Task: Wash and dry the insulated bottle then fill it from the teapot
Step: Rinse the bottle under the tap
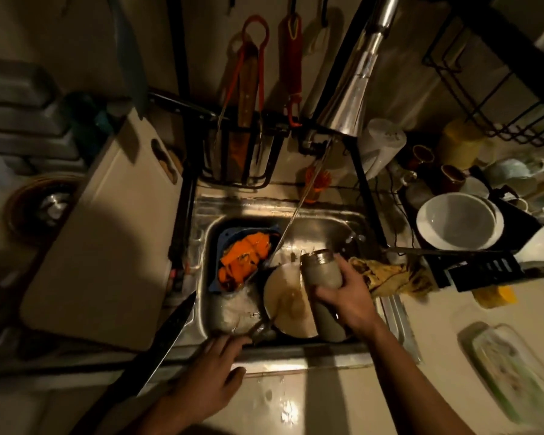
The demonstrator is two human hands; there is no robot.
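Grey insulated bottle (pixel 322 271) gripped in rt hand (pixel 347 298) fingers, over sink (pixel 208 215).

What stays hidden, cropped or blurred

The right grip (pixel 346 296) covers the middle of the insulated bottle (pixel 322 271), and its base is too dark to make out. The tap (pixel 358 83) and hanging utensils (pixel 291 58) run off the top edge, both forearms off the bottom. The patterned tray (pixel 509 372) on the bench (pixel 437 324) is blurred.

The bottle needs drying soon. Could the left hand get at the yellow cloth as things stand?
Probably not easily: the cloth lies right of the sink, beyond the right hand and its bottle, which stand between it and the left hand.
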